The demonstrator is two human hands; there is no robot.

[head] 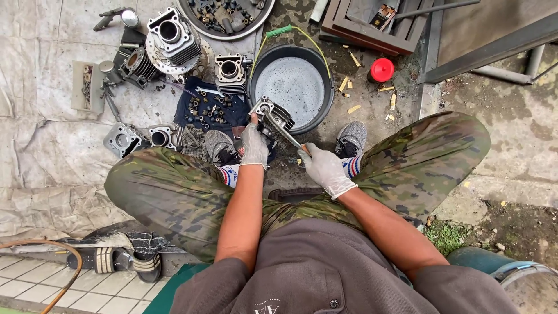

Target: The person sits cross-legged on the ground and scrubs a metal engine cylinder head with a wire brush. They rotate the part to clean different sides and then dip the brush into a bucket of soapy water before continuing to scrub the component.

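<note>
I sit with knees apart over a work spot on the ground. My left hand (254, 144), in a grey glove, grips a finned metal engine cylinder (273, 114) that rests against the rim of a black bucket (293, 55). My right hand (324, 168), also gloved, holds a long thin metal tool (283, 130) whose tip reaches into the cylinder. Both hands are close together between my shoes.
Several engine cylinders and metal parts (168, 38) lie on a grey tarp (40, 145) to the left. A dark cloth (212, 107) holds small bolts. A round tray of parts (226, 14), a red cap (382, 70) and a wooden pallet (372, 26) lie beyond.
</note>
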